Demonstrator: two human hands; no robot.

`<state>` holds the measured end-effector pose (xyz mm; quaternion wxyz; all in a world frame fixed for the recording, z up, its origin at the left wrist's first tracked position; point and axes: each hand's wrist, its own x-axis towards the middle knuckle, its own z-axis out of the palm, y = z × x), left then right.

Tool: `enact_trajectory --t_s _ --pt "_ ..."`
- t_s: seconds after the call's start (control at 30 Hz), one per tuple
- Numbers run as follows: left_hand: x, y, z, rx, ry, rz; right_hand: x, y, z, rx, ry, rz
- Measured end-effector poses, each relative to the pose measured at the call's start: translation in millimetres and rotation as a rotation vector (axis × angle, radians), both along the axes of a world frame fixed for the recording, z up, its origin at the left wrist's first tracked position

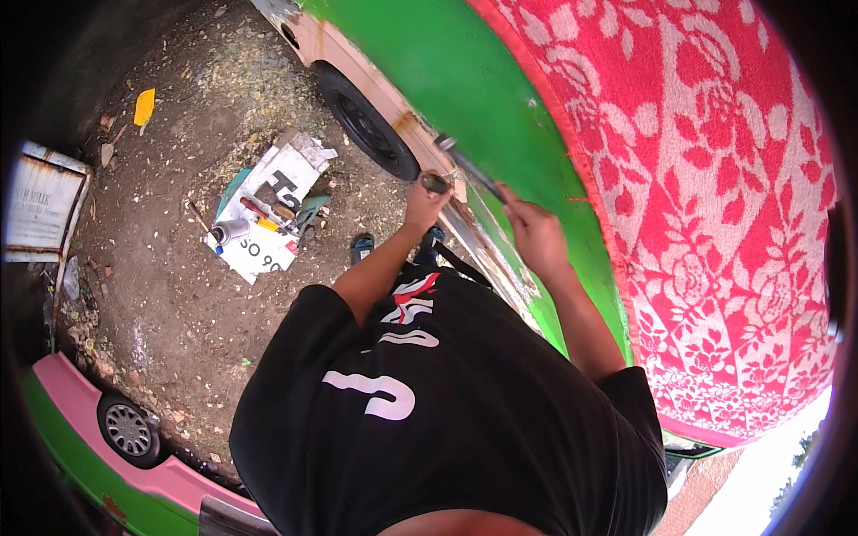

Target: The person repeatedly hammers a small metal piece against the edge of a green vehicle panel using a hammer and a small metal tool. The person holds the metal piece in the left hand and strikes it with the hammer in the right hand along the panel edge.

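Observation:
My right hand point(536, 234) is closed around the handle of a hammer point(478, 171), whose metal head points up and to the left, over the car's side. Below that head, my left hand point(424, 207) is closed around a short tool with a dark round end point(436, 183); the rest of it is hidden by the fingers and the angle. Both hands are at the lower side of a green and beige car point(465, 62), where the paint is patchy and rust-stained. Just beyond my left hand sits the car's black wheel point(368, 125).
On the dirt ground to the left lie white printed sheets point(246, 259) bearing several hand tools and a spray can point(231, 232). A red and white floral cloth point(688, 179) covers the car's top. Another car, pink and green point(70, 380), stands lower left, below a rusty-framed sign point(40, 205).

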<state>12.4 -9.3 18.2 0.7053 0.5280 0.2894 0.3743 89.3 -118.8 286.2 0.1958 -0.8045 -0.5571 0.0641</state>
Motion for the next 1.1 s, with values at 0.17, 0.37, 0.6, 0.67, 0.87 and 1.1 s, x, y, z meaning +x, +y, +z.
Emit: enact_trajectory --t_s 0.17,0.37,0.6,0.67,0.87,1.1 --pt "0.3 19.1 8.7 -0.176 -0.191 0.127 1.0 -35.4 3.5 -0.023 0.477 -0.489" --pt "-3.0 23.8 15.4 -0.228 -0.245 0.096 -10.8 -74.8 -20.9 0.009 0.549 -0.553" --pt "-6.8 25.3 24.6 -0.244 -0.346 0.072 -35.0 -108.9 -34.9 -0.084 0.266 -0.635" --pt "-7.2 22.1 31.6 -0.225 -0.282 0.065 -38.4 -130.0 -50.9 -0.096 0.249 -0.684" --pt "-10.6 19.6 29.3 -0.16 -0.236 0.003 -45.5 -149.2 -44.2 -0.02 0.336 -0.754" --pt "-24.3 12.5 39.3 -0.103 -0.177 -0.017 -34.6 -165.9 -50.1 0.067 0.442 -0.73"
